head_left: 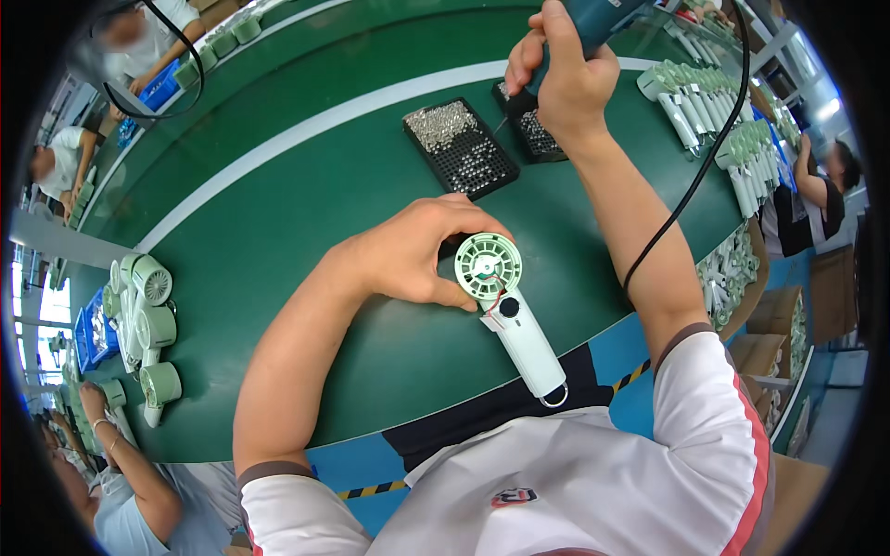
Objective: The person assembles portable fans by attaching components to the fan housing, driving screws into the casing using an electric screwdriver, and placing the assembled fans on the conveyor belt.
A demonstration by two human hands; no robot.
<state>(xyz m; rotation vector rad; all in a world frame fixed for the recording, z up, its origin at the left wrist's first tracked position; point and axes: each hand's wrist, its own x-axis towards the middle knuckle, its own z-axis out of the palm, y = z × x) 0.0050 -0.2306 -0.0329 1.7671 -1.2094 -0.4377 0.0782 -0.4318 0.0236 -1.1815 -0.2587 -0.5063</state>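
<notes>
My left hand [413, 246] is wrapped round the head of a handheld fan [530, 352], thumb on the near side and fingers round the far side. The fan's round pale green housing faces up, with its hub and red wires exposed; its white handle slants toward me and ends in a metal ring. Farther off and to the right, my right hand [577, 88] grips a teal corded electric screwdriver [601, 20]. The screwdriver's thin bit points down between two black trays of small screws, the left tray [461, 148] and the right tray [538, 134], which is partly hidden.
The driver's black cable [693, 190] hangs across my right forearm. Rows of fan bodies [691, 107] lie at the right of the green table [306, 218]. More fans [153, 324] stand at the left edge. Co-workers sit left and right, and a white strip crosses the tabletop.
</notes>
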